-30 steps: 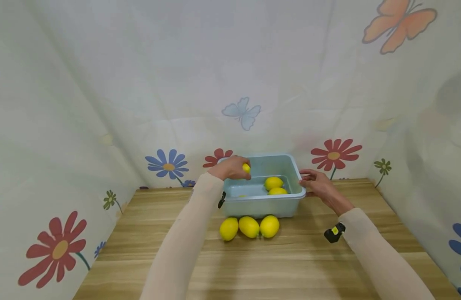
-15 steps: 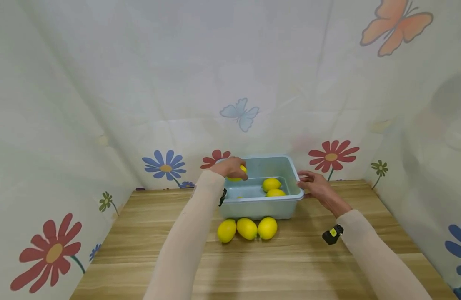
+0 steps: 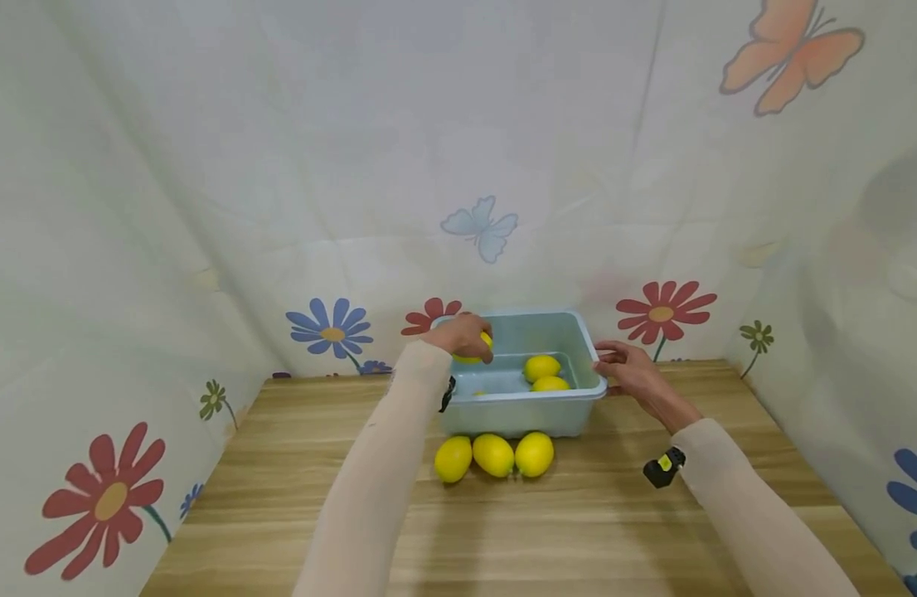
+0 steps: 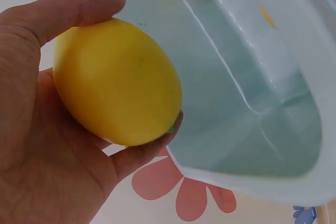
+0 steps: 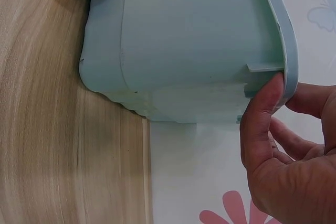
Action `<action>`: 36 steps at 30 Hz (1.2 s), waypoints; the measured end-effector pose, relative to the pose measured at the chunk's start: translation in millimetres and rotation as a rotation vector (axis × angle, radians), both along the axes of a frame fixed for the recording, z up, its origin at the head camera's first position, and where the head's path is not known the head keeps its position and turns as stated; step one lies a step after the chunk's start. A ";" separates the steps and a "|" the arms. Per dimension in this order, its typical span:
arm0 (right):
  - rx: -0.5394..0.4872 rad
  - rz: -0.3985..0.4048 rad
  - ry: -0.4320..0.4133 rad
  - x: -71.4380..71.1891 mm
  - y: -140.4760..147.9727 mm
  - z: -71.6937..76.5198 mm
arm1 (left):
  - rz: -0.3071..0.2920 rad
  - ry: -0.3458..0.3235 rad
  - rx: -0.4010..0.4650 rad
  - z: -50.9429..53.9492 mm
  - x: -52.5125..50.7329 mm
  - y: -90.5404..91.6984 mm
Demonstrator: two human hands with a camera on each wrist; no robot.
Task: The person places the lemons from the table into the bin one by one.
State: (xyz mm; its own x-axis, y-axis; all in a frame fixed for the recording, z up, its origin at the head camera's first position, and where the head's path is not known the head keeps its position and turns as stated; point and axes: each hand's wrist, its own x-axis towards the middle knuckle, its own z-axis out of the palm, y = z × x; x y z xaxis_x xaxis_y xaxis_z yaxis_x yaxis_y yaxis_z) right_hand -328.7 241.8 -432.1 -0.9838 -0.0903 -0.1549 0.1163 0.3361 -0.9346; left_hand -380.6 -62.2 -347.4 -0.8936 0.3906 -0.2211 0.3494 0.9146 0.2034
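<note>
The person's left hand [image 3: 461, 333] is wrapped round a lemon [image 4: 118, 82], thumb over one side and fingers beneath the other, with the fruit's green tip poking out near a fingertip. From where I stand, that lemon is over the far left part of a pale blue bin [image 3: 514, 416]; how high above the floor of it, I can't tell. The right hand [image 3: 633, 373] is well apart from the left, pinching the bin's rim [image 5: 290, 45] at the right end, one digit lying below the lip against the outside wall.

Handling this well, I'd say, means a light, even hold on that smooth skin, the wrist kept clear of the near edge, and a slow touch so nothing rolls. The right hand's pinch ought to steady the bin without tipping it.

Inside the bin, toward the right, a rear lemon [image 3: 542, 367] and a front lemon [image 3: 551, 385] lie close together. A yellow sliver [image 3: 479, 394] shows just behind the near rim, too little to make out.

Outside, three lemons [image 3: 493, 455] sit in a row before the bin on the wooden table [image 3: 578, 526], against a flowered sheet [image 3: 369, 166].
</note>
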 end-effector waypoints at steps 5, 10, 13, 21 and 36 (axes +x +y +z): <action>-0.011 0.003 -0.006 -1.0 -2.5 0.3 | -0.024 0.008 -0.013 0.6 -1.1 1.3; -0.018 0.014 -0.010 -1.0 -4.9 -0.6 | -0.015 -0.004 0.036 2.4 -1.2 0.6; -0.012 0.012 0.002 -0.5 -5.3 -0.1 | -0.011 0.016 0.056 4.4 -1.6 0.6; -0.002 -0.002 -0.005 -1.0 -5.6 1.9 | -0.037 0.071 0.040 5.4 2.1 -4.6; 0.008 -0.004 0.009 1.7 -1.4 0.7 | -0.134 0.238 0.067 4.6 33.2 -14.9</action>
State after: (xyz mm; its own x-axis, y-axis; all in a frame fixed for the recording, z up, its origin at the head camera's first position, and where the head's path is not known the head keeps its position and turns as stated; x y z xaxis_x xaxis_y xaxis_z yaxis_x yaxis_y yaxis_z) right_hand -327.0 240.4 -431.3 -0.9855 -0.0849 -0.1471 0.1096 0.3434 -0.9328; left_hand -347.4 -77.1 -342.7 -0.8569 0.5151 0.0191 0.5112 0.8445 0.1597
